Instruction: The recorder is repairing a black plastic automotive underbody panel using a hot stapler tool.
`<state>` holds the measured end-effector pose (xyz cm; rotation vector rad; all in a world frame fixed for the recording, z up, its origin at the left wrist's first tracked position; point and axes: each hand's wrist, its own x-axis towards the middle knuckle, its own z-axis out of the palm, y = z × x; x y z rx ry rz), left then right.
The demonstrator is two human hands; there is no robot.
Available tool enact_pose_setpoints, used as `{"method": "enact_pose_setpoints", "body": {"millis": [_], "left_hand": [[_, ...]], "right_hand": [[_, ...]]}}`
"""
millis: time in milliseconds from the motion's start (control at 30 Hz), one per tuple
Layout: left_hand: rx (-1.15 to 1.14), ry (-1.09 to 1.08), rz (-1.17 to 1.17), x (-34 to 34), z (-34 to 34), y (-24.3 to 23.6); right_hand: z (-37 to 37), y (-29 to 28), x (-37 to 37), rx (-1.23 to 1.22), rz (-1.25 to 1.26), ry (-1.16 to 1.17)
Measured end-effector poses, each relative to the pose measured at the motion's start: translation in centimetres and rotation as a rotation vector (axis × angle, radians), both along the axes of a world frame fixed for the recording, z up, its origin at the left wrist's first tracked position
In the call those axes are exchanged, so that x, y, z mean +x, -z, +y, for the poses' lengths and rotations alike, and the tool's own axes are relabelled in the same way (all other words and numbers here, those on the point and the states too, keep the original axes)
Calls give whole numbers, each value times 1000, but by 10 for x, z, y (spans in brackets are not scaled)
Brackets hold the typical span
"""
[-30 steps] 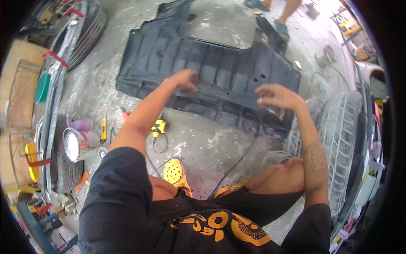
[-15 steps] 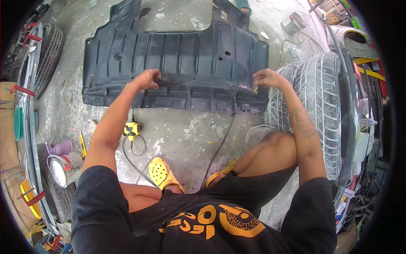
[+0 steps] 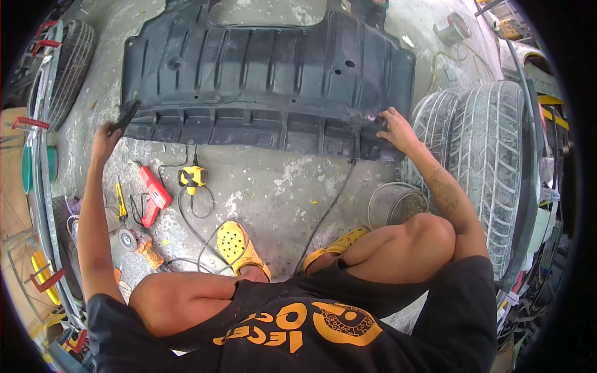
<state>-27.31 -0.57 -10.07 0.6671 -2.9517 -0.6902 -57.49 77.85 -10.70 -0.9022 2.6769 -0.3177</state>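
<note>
A large black ribbed plastic panel [image 3: 261, 71] lies on the floor in front of me. My left hand [image 3: 104, 142] is off its near left corner, closed on a dark flat strip [image 3: 129, 116] that reaches over the corner. Over the panel's near right end is my right hand [image 3: 398, 132], its fingers bent and the thumb opposite them. What sits between those fingertips is too small to make out. A scuffed, lighter patch on the panel shows beside them.
Left of my feet lie a red tool [image 3: 153, 194], a yellow-and-black tool [image 3: 193, 177], an angle grinder [image 3: 143, 244] and a yellow cutter [image 3: 120, 199]. Cables [image 3: 326, 211] cross the floor. A metal bucket [image 3: 401, 205] stands by my right knee, with dusty tyres [image 3: 485, 161] beyond it.
My left hand has swung out to the left, from above the panel to its near left corner. My right hand has stayed at the right end. The view has shifted, uncovering the tools on the floor.
</note>
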Motion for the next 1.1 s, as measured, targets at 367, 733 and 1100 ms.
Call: {"method": "enact_pose_setpoints", "body": {"millis": [367, 733, 1100], "left_hand": [[149, -168, 57, 54, 27, 40], [-23, -213, 29, 52, 19, 59], [-384, -535, -142, 43, 66, 97]], "right_hand": [[18, 7, 12, -38, 232, -89], [13, 8, 14, -39, 263, -149], [-8, 4, 68, 210, 46, -489]]}}
